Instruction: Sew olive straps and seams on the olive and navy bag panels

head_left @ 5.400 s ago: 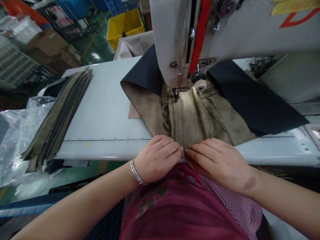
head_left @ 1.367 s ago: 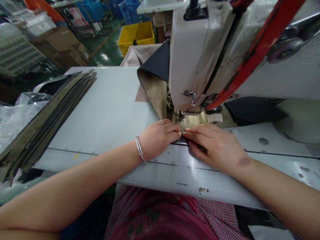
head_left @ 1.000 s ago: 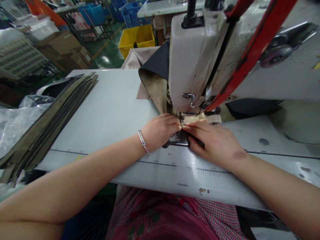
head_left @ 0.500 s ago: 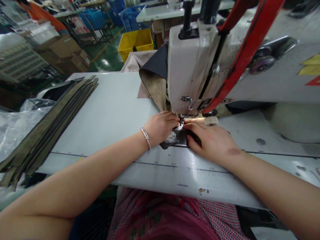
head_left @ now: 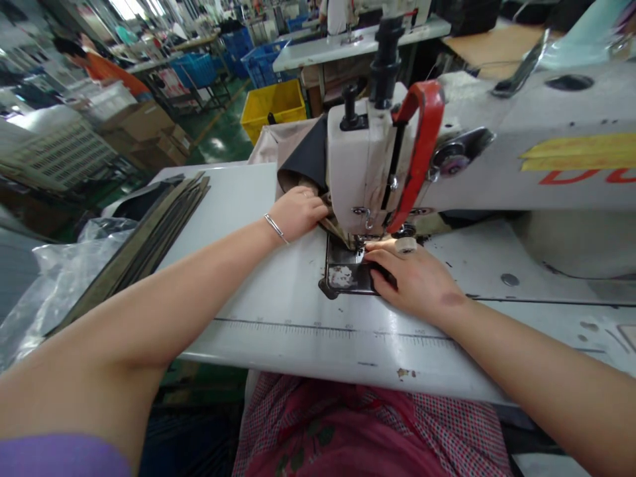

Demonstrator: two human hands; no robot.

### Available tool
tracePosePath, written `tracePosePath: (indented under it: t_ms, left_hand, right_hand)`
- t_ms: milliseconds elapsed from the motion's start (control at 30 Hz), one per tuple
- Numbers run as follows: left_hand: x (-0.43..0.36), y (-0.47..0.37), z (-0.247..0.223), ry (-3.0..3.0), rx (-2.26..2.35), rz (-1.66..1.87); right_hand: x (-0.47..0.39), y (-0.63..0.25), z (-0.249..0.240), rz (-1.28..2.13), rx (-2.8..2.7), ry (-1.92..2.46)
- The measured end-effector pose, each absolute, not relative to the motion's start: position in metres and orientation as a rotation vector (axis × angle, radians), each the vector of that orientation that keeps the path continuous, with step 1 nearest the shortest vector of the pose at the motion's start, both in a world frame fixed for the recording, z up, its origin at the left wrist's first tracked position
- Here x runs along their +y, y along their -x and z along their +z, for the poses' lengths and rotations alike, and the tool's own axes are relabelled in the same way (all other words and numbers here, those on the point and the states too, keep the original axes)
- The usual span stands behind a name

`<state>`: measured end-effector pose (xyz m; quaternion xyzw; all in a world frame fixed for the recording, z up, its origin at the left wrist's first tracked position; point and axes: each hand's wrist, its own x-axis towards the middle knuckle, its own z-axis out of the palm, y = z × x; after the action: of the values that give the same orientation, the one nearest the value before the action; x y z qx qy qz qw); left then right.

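A dark-blue fabric piece with a tan underside (head_left: 307, 159) curls up beside the head of a white sewing machine (head_left: 355, 159). My left hand (head_left: 299, 213), wearing a ring and a silver bangle, is closed on the fabric's near part, left of the needle area. The fabric narrows from there toward the presser foot (head_left: 358, 245). To the right of the foot lies my right hand (head_left: 415, 275), fingers stretched toward it and thumb apart on the dark metal plate (head_left: 350, 278). Whatever is under its fingertips is hidden.
Long dark olive strips (head_left: 163, 228) lie at the table's left, by clear plastic wrap (head_left: 64, 265). A ruler scale (head_left: 318, 328) runs along the front of the white table (head_left: 238, 265). Beyond stand a yellow crate (head_left: 273, 106), cardboard boxes (head_left: 144, 129) and a person in orange (head_left: 114, 73).
My left hand has moved from the presser foot up and left along the fabric, uncovering the metal plate. My right hand stays by the foot. The view has shifted, showing more of the machine.
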<state>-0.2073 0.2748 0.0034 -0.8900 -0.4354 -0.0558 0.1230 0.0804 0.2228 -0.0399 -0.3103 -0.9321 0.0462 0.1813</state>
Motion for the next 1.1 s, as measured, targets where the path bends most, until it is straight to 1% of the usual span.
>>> tracePosePath:
  t_ms: [100,133,200,300,367,467,533,633,733,900,1033,1100]
  left_hand:
    - [0.237,0.195,0.020,2.575,-1.247,0.275]
    - [0.217,0.189,0.025,2.569,-1.256,0.365]
    - [0.174,0.176,0.034,2.619,-1.287,0.465]
    - [0.128,0.162,0.046,2.797,-1.423,0.491]
    - [0.120,0.159,0.055,2.932,-1.516,0.450]
    - [0.140,0.163,0.060,2.919,-1.572,0.197]
    - [0.159,0.167,0.051,2.804,-1.487,0.079]
    - [0.175,0.164,0.026,2.772,-1.357,0.144]
    - [0.168,0.152,0.004,2.733,-1.478,0.174]
    - [0.146,0.132,-0.011,2.564,-1.653,-0.065]
    - [0.147,0.135,-0.018,2.542,-1.638,-0.193]
    - [0.150,0.144,-0.019,2.569,-1.575,-0.219]
  right_hand:
    - [0.218,-0.079,-0.042,0.108,-2.594,0.837]
    - [0.215,-0.078,-0.042,0.105,-2.579,0.804]
    - [0.209,-0.074,-0.043,0.118,-2.563,0.688]
    - [0.200,-0.065,-0.042,0.150,-2.592,0.505]
    - [0.197,-0.060,-0.040,0.145,-2.643,0.469]
    - [0.193,-0.052,-0.035,0.058,-2.713,0.480]
    - [0.192,-0.048,-0.034,-0.033,-2.734,0.471]
    - [0.192,-0.051,-0.033,-0.093,-2.737,0.450]
    - [0.193,-0.062,-0.034,-0.062,-2.754,0.428]
    - [0.197,-0.075,-0.037,0.070,-2.736,0.405]
    - [0.200,-0.067,-0.038,0.169,-2.674,0.422]
    - [0.194,-0.067,-0.032,0.164,-2.698,0.445]
